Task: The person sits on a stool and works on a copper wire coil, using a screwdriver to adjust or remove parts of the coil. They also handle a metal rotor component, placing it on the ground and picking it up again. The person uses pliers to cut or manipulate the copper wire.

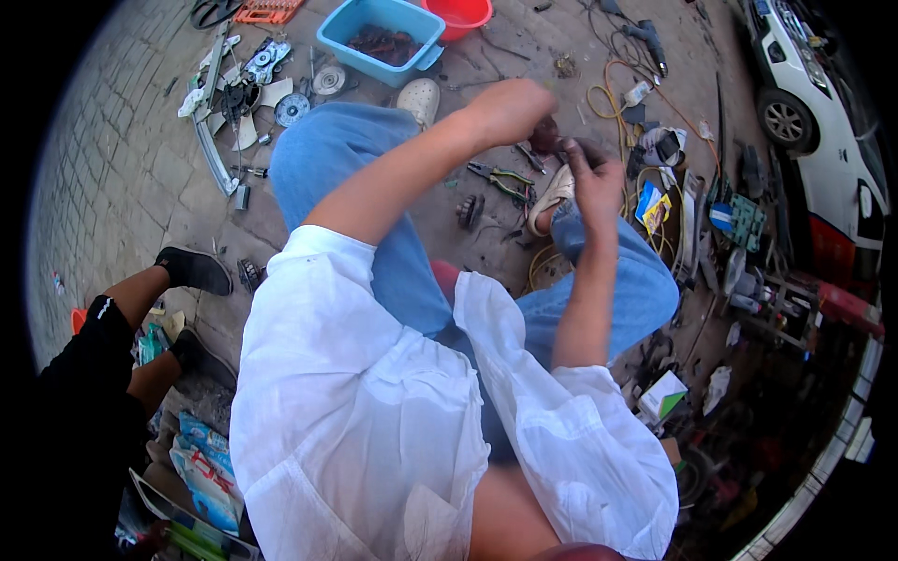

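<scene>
My left hand is closed, its fingers curled around the upper side of a small reddish-brown part. From the other side my right hand pinches the same part between thumb and fingers. Both hands partly hide it, so its exact kind cannot be made out. Below my hands, pliers with green-and-black handles lie on the ground between my shoes. Close to them are another dark hand tool and a dark round toothed part.
A blue tub of brown pieces and a red basin stand ahead. Metal parts lie left; a heat gun and yellow cords lie right. Another person's shoe is at left, a white car at far right.
</scene>
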`<action>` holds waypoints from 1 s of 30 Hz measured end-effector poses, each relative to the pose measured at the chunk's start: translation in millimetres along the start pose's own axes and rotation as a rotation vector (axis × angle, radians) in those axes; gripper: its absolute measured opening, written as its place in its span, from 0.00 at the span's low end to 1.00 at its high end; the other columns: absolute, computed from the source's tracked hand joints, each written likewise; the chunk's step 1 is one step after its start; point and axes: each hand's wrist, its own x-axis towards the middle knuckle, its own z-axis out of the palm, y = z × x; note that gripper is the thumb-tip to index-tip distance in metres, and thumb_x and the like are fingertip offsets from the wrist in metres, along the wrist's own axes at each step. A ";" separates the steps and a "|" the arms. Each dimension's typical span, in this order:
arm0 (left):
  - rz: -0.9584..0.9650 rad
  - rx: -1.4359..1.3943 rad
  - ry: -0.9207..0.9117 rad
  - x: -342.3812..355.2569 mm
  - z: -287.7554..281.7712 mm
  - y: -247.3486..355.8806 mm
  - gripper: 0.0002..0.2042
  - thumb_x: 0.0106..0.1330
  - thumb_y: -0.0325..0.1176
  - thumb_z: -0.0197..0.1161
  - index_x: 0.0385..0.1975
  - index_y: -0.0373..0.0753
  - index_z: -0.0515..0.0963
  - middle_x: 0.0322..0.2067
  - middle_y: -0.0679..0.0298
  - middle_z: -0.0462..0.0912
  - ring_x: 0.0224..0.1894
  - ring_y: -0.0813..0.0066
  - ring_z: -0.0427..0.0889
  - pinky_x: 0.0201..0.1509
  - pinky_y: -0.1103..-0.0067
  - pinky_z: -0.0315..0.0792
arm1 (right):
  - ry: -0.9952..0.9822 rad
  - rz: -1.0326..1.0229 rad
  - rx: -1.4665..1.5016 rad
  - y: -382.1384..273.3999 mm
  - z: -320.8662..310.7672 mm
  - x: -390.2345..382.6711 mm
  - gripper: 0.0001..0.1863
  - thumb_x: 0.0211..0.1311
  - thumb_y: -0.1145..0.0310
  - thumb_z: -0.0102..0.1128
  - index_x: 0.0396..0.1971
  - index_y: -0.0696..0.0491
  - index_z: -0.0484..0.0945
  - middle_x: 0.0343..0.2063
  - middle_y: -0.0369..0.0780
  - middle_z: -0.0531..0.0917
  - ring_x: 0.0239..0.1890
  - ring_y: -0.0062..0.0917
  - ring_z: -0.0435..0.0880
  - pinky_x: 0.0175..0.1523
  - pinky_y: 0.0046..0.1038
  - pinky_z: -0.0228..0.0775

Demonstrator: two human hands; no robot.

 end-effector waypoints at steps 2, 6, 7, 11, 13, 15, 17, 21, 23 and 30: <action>0.178 -0.191 -0.086 0.1 -16.2 -0.8 0.10 0.51 0.25 0.61 0.35 0.36 0.78 0.30 0.50 0.80 0.35 0.55 0.80 0.40 0.67 0.73 | -0.064 -0.047 -0.063 -15.4 -15.8 5.6 0.13 0.59 0.66 0.62 0.32 0.64 0.81 0.24 0.37 0.82 0.28 0.14 0.74 0.35 0.20 0.67; 0.226 -0.703 -0.315 -1.9 -42.9 -6.8 0.18 0.50 0.24 0.65 0.44 0.34 0.78 0.36 0.57 0.83 0.40 0.71 0.80 0.49 0.75 0.73 | -0.163 -0.011 -0.001 -60.3 -32.5 10.2 0.10 0.55 0.70 0.64 0.32 0.62 0.81 0.25 0.35 0.82 0.29 0.17 0.76 0.35 0.20 0.67; 0.216 -0.796 -0.308 -4.8 -48.6 -4.7 0.19 0.51 0.24 0.65 0.45 0.33 0.77 0.38 0.58 0.83 0.41 0.71 0.80 0.50 0.76 0.73 | -0.133 -0.009 0.044 -59.3 -37.1 13.7 0.10 0.54 0.70 0.65 0.32 0.61 0.81 0.25 0.35 0.82 0.29 0.16 0.76 0.35 0.19 0.67; 0.047 -1.252 -0.083 -7.7 -51.9 9.3 0.18 0.53 0.26 0.67 0.46 0.31 0.77 0.41 0.58 0.82 0.45 0.72 0.80 0.53 0.76 0.73 | -0.026 -0.038 0.621 -32.1 -16.8 22.6 0.08 0.56 0.71 0.63 0.34 0.58 0.79 0.23 0.31 0.77 0.23 0.12 0.69 0.29 0.17 0.60; -0.082 -1.407 0.103 -3.5 -51.0 13.5 0.18 0.54 0.27 0.68 0.45 0.30 0.77 0.39 0.58 0.82 0.44 0.72 0.80 0.52 0.78 0.74 | -0.008 -0.010 0.931 8.5 11.8 24.0 0.10 0.61 0.66 0.58 0.36 0.57 0.78 0.19 0.27 0.69 0.20 0.12 0.63 0.24 0.19 0.53; -0.247 -1.175 0.237 2.5 -31.9 -8.1 0.16 0.54 0.26 0.67 0.43 0.29 0.78 0.38 0.59 0.82 0.42 0.72 0.81 0.50 0.78 0.75 | 0.122 0.136 0.548 22.8 45.1 5.6 0.16 0.64 0.59 0.54 0.37 0.59 0.80 0.19 0.29 0.71 0.21 0.13 0.63 0.25 0.19 0.55; -0.349 -0.914 0.362 5.6 -10.4 -23.6 0.14 0.54 0.27 0.67 0.41 0.31 0.79 0.36 0.59 0.84 0.38 0.70 0.83 0.46 0.78 0.75 | 0.131 0.074 0.207 23.8 72.3 -16.1 0.17 0.64 0.58 0.55 0.35 0.59 0.81 0.20 0.32 0.75 0.22 0.15 0.67 0.28 0.20 0.60; -0.283 -0.412 0.383 -3.5 -10.6 -16.0 0.17 0.51 0.31 0.67 0.42 0.38 0.80 0.35 0.54 0.83 0.39 0.62 0.83 0.44 0.74 0.74 | 0.102 -0.214 0.012 14.5 59.1 -20.9 0.16 0.64 0.60 0.54 0.33 0.60 0.80 0.18 0.37 0.76 0.23 0.19 0.71 0.31 0.22 0.63; -0.212 -0.327 0.319 -6.4 -11.5 -11.6 0.16 0.52 0.30 0.66 0.42 0.37 0.79 0.35 0.53 0.83 0.39 0.60 0.82 0.44 0.73 0.74 | 0.068 -0.155 -0.024 4.5 35.1 -15.2 0.15 0.63 0.62 0.56 0.34 0.62 0.79 0.23 0.38 0.80 0.27 0.20 0.75 0.35 0.23 0.67; 0.090 -0.321 -0.021 -6.4 -17.1 0.4 0.16 0.50 0.26 0.65 0.41 0.35 0.78 0.35 0.53 0.82 0.38 0.58 0.81 0.43 0.70 0.73 | -0.131 -0.181 -0.105 -13.4 -23.4 10.4 0.11 0.59 0.68 0.61 0.30 0.62 0.80 0.22 0.39 0.81 0.26 0.16 0.75 0.32 0.22 0.68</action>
